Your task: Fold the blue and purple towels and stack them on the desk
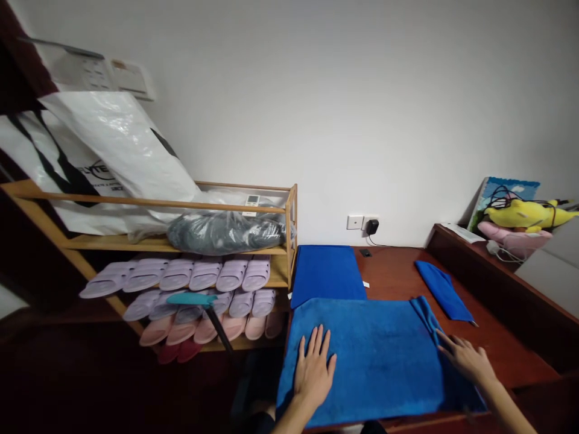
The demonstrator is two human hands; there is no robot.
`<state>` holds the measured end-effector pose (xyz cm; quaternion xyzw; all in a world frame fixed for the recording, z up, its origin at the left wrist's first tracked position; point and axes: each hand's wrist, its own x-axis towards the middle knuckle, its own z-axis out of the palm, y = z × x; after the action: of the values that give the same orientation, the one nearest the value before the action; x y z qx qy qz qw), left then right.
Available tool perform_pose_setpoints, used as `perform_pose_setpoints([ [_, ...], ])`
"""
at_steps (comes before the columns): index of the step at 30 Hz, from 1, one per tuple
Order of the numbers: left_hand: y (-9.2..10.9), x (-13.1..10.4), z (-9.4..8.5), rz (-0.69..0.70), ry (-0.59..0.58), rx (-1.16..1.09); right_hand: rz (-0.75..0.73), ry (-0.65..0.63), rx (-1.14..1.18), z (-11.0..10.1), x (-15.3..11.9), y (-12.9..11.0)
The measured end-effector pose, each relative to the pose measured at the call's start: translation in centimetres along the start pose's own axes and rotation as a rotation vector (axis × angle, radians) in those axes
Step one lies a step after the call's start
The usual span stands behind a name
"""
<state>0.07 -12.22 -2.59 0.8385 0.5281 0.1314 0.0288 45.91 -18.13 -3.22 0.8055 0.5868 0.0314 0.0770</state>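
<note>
A blue cloth (375, 355) lies spread over the front of the reddish-brown desk, its right edge folded into a narrow strip. Flat on its left part rests my left hand (313, 371), palm down with fingers extended. My right hand (468, 360) touches the folded strip at the right edge, its fingers stretched out and partly overlapping. Behind the spread cloth is a neatly folded blue cloth (329, 271) with a small white tag. A narrow folded blue cloth (444, 291) lies farther right on the desk.
Left of the desk stands a wooden shoe rack (292, 241) with rows of slippers (176, 274), a plastic-wrapped dark bundle (226, 231) and a white bag (122, 144). A black plug (372, 226) sits in the wall socket. A yellow plush toy (520, 214) lies on the raised right ledge.
</note>
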Motion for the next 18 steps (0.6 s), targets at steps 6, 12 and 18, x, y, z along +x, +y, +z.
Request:
perform_pose_setpoints([
  [6, 0.1, -2.4, -0.3, 0.026, 0.013, 0.014, 0.216, 0.261, -0.07, -0.3, 0.0, -1.6],
  [12, -1.5, -5.0, -0.6, -0.008, 0.016, 0.044, -0.317, 0.293, 0.31, -0.3, -4.0, -14.3],
  [18, -3.5, -6.4, -1.5, 0.01, -0.004, 0.035, -0.177, 0.218, 0.24, 2.7, -2.8, -7.4],
])
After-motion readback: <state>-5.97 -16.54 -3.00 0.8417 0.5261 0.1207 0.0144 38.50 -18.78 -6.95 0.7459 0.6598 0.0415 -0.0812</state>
